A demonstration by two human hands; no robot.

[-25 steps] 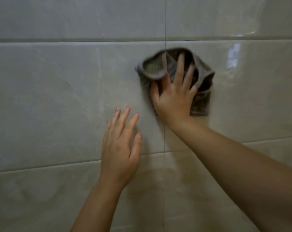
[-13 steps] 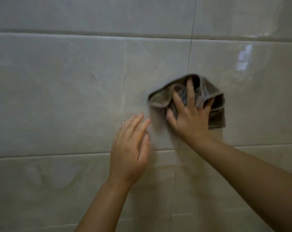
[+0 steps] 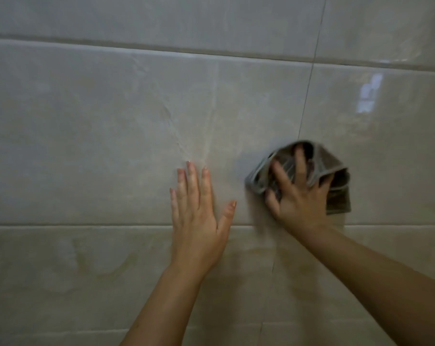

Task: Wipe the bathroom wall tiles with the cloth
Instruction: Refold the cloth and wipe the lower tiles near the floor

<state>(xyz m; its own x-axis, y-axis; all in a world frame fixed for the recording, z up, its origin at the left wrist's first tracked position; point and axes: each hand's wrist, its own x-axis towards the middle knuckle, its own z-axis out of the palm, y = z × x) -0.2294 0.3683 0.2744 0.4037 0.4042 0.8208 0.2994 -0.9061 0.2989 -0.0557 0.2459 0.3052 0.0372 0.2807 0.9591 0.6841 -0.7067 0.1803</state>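
Fingers (image 3: 300, 166) on grey cloth (image 3: 337, 201), glossy tiles (image 3: 111, 146)

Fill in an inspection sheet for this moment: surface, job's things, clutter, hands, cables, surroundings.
Surface: glossy beige veined wall tiles with grout lines.
Job's things: grey cloth, bunched, pressed to the wall across a vertical joint.
Clutter: nothing seen.
Hands: left hand flat on the tile, fingers straight, apart from the cloth; right hand presses the cloth with spread fingers.
Cables: nothing seen.
Surroundings: a bright reflection on the upper right tile; only wall in view.
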